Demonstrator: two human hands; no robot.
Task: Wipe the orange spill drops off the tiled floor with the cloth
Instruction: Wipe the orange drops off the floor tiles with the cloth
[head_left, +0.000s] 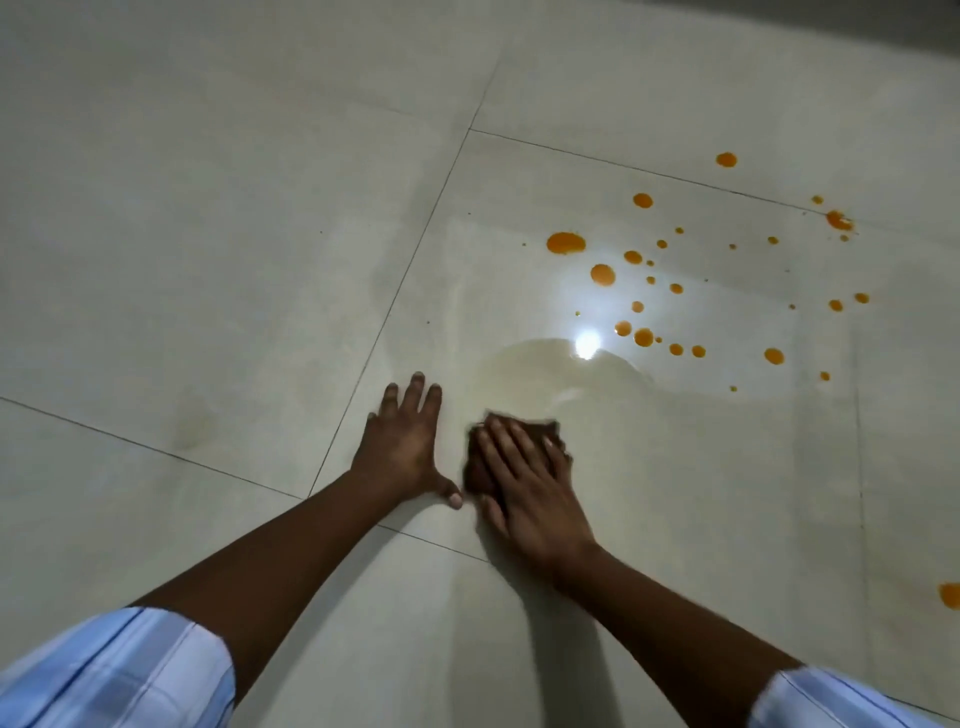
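Several orange spill drops (566, 242) dot the pale tiled floor (234, 234) at the upper right, spreading from a large drop down to smaller ones. One more orange drop (950, 595) lies at the right edge. My right hand (530, 483) lies flat on a dark brown cloth (549, 432), pressing it on the floor below and left of the drops. Most of the cloth is hidden under the hand. My left hand (402, 444) rests flat on the tile just left of the cloth, fingers spread, holding nothing.
A wet smear with a bright light reflection (587, 344) sits between the cloth and the drops. Dark grout lines cross the floor. A darker strip (857, 21) runs along the top right. Blue striped sleeves show at the bottom corners.
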